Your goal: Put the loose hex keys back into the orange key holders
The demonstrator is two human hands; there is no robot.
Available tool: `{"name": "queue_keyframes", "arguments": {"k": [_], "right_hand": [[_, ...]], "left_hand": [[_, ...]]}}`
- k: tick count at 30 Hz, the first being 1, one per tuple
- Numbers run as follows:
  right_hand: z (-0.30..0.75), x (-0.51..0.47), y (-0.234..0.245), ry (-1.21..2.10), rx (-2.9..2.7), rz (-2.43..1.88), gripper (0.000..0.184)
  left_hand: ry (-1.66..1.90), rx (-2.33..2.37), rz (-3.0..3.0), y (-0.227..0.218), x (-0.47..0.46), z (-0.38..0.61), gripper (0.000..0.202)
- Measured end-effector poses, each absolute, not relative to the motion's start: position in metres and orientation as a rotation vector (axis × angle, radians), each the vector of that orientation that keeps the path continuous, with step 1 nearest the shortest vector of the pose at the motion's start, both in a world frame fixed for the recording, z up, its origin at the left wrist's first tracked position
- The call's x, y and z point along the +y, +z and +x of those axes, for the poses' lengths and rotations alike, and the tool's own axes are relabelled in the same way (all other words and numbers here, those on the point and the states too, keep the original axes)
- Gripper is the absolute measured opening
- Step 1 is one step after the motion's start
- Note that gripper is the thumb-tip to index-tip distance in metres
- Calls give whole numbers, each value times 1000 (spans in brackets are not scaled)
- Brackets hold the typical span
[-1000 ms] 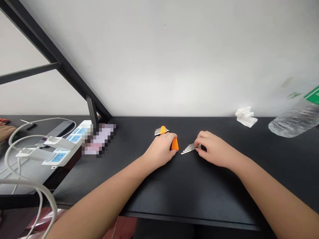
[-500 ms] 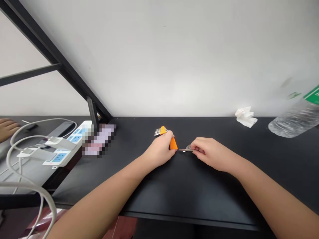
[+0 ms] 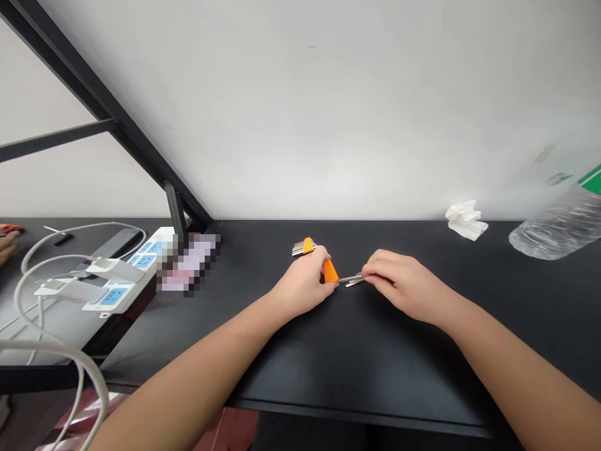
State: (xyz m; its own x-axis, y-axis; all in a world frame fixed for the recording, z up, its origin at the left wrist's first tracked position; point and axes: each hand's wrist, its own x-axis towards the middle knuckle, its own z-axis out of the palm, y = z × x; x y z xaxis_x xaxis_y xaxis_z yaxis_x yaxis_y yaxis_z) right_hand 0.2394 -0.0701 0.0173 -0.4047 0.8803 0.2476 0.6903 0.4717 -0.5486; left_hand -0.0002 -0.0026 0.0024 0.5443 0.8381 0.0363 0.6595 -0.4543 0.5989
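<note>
My left hand [image 3: 307, 282] is closed around an orange plastic holder [image 3: 331, 271] resting on the black desk. Beyond the fingers, a second orange part [image 3: 308, 245] shows with several thin silver metal rods [image 3: 297, 248] sticking out; my hand hides whether the two parts are joined. My right hand [image 3: 399, 282] pinches a thin metal rod [image 3: 348, 278] between thumb and fingers. Its tip meets the right edge of the orange holder. Just below it, other short metal pieces [image 3: 355, 283] lie on the desk, partly covered by my right fingers.
A crumpled white tissue [image 3: 466, 220] and a clear plastic bottle [image 3: 554, 228] stand near the wall at right. To the left are a white power strip [image 3: 119, 299] with cables, a blurred-out lilac item [image 3: 190, 266] and a black metal frame [image 3: 126, 144]. Part of another person's hand [image 3: 7, 244] shows far left.
My right hand has turned slightly, and the rod's tip has come left to the orange holder's edge. My left hand stays nearly in place. The other person's hand has drawn back left.
</note>
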Motion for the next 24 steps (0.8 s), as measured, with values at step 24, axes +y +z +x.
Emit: {"name": "queue_keyframes", "arguments": {"k": [24], "right_hand": [[239,-65,10,536,-2122,-1586,17]], "left_hand": [[453,1092,2447,5,-9,3,36]]}}
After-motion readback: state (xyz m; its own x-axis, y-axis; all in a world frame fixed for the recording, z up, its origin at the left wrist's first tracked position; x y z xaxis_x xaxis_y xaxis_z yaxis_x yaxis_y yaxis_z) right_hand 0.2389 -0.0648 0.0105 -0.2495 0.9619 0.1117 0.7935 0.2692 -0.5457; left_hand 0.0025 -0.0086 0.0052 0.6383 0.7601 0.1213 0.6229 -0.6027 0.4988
